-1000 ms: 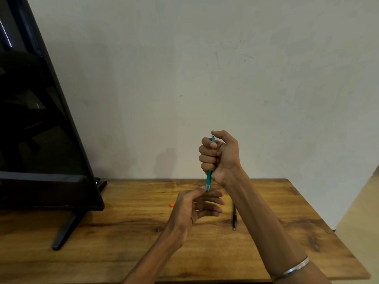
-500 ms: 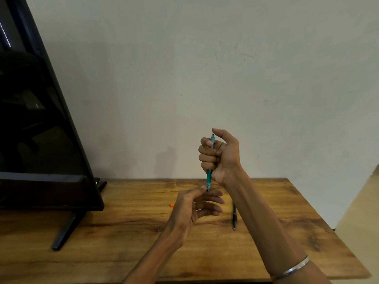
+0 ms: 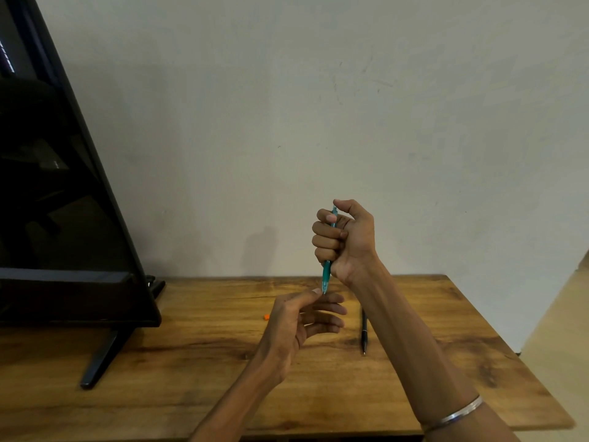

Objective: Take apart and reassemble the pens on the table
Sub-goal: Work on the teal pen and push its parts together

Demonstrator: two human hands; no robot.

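My right hand [image 3: 345,240] is fisted around the teal pen [image 3: 327,272], holding it upright above the table [image 3: 191,362], tip down. My left hand [image 3: 302,320] sits just under it, fingers loosely spread, thumb and forefinger at the tip; I cannot tell if they pinch anything. A black pen [image 3: 363,331] lies on the wood toward the far edge, partly hidden behind my right forearm. A small orange piece [image 3: 266,317] rests left of my left hand. A dark monitor [image 3: 63,218] on its stand fills the far left corner.
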